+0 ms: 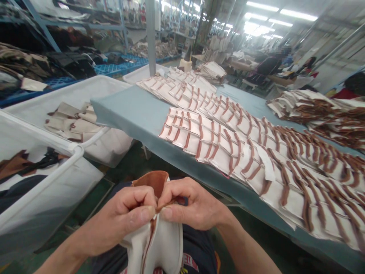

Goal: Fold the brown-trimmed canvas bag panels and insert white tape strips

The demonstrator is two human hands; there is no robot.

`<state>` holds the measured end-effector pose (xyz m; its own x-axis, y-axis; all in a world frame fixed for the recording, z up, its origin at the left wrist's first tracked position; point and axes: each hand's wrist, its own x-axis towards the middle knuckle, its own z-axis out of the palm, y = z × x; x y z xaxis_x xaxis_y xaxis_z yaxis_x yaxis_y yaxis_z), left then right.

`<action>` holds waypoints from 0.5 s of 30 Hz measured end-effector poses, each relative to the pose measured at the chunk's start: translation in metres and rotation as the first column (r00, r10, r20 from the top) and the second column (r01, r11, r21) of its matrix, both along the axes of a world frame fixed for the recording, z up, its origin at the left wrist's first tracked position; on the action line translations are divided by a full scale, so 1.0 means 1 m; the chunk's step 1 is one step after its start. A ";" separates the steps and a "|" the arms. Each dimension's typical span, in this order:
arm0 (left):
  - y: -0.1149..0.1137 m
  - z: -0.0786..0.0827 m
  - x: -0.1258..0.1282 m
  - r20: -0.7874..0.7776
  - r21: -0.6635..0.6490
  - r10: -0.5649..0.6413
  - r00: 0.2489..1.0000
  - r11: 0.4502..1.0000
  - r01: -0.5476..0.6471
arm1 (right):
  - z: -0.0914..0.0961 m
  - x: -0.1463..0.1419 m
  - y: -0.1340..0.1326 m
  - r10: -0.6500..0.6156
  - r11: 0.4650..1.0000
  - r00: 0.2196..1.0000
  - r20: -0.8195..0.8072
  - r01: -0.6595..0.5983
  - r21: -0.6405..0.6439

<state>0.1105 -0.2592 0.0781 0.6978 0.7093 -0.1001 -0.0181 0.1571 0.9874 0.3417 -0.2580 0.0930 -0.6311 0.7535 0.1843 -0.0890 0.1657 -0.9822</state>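
Worktop (128, 108) draped in pale blue cloth runs along the right, carrying overlapping rows of cream panels (225, 148) edged with brown strips, while a white fabric bin (48, 190) stands to the left. Closest in, a cream fabric piece (155, 243) with a tan lining is held up between the left hand (122, 217) and right hand (194, 203), whose fingers (145, 213) pinch its brown-edged seam firmly from both sides.
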 end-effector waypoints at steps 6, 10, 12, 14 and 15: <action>-0.004 0.024 -0.013 -0.261 0.446 0.064 0.963 0.893 0.062 | 0.009 0.006 -0.003 -0.147 0.940 0.966 0.215 0.068 0.335; -0.011 0.038 -0.030 -0.253 0.594 0.170 0.952 0.804 0.014 | 0.008 0.024 0.001 -0.202 0.941 0.935 0.292 0.103 0.321; -0.013 0.038 -0.039 -0.211 0.578 0.233 0.949 0.813 -0.071 | 0.009 0.031 0.001 -0.181 0.960 0.951 0.251 0.115 0.255; -0.013 0.034 -0.047 -0.208 0.493 0.249 0.946 0.862 -0.118 | 0.012 0.034 -0.002 -0.161 0.971 0.967 0.195 0.120 0.207; -0.012 0.030 -0.050 -0.218 0.444 0.247 0.944 0.887 -0.129 | 0.015 0.033 -0.004 -0.156 0.972 0.973 0.169 0.122 0.199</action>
<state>0.0608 -0.2712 0.1083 0.5371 0.8401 0.0756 0.2620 -0.2513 0.9318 0.3751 -0.2624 0.1080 -0.5585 0.7994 0.2212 0.1257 0.3452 -0.9301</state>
